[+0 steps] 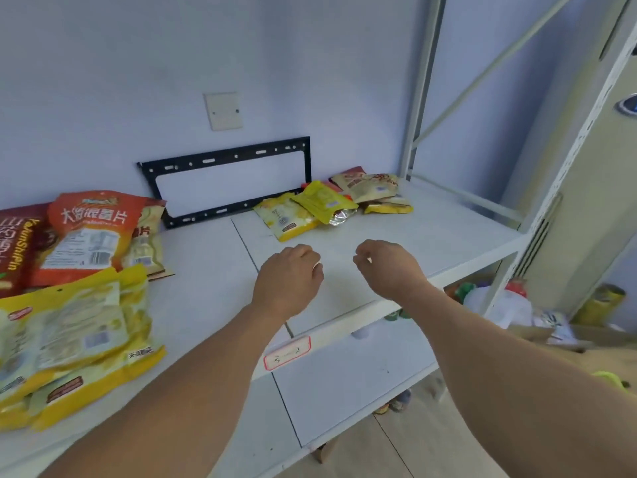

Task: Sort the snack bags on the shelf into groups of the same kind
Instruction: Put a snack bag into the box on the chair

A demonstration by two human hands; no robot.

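Note:
Both my hands hover over the bare middle of the white shelf (213, 270). My left hand (289, 274) and my right hand (386, 267) have loosely curled fingers and hold nothing. At the far back lies a small heap of snack bags: a pale yellow bag (284, 217), a bright yellow bag (325, 200) and a beige and red bag (370, 182). On the left, an orange bag (89, 232) lies over a dark red bag (17, 246). Large yellow bags (72, 336) are stacked at the front left.
A black metal bracket (227, 181) leans against the wall behind the shelf. White shelf posts (422, 88) rise on the right. A red-bordered label (287, 351) sticks to the shelf's front edge. Bottles and clutter (499, 301) lie on the floor to the right.

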